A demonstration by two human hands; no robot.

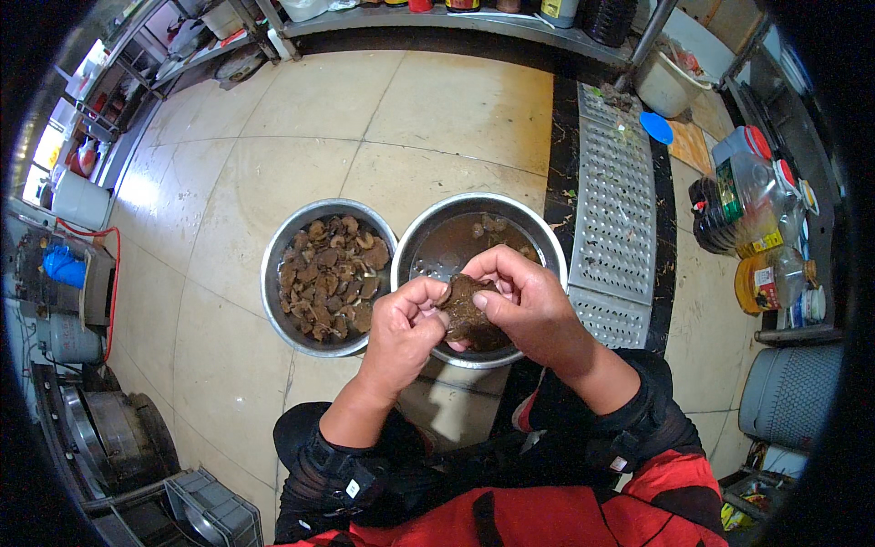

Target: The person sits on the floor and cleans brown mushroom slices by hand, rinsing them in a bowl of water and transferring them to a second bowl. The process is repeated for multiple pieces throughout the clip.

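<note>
Between my two hands is a wet, dark brown mushroom cap (470, 311), held over the near part of a steel basin (559, 273). My left hand (403, 328) pinches its left edge between thumb and fingers. My right hand (530, 301) grips the right side, thumb pressed on top. Murky brown water (444, 239) fills the basin, with a few mushroom pieces (493, 225) at its far side. Left of it, touching or nearly so, stands a second steel basin (268, 287) holding many brown mushroom pieces (325, 273).
Pale floor tiles (273, 171) surround the basins. A perforated metal drain cover (612, 205) runs along the right. Beyond it stand plastic oil bottles (769, 277) and a grey gas cylinder (793, 396). A metal shelf (437, 26) crosses the far side; a grey crate (212, 509) sits lower left.
</note>
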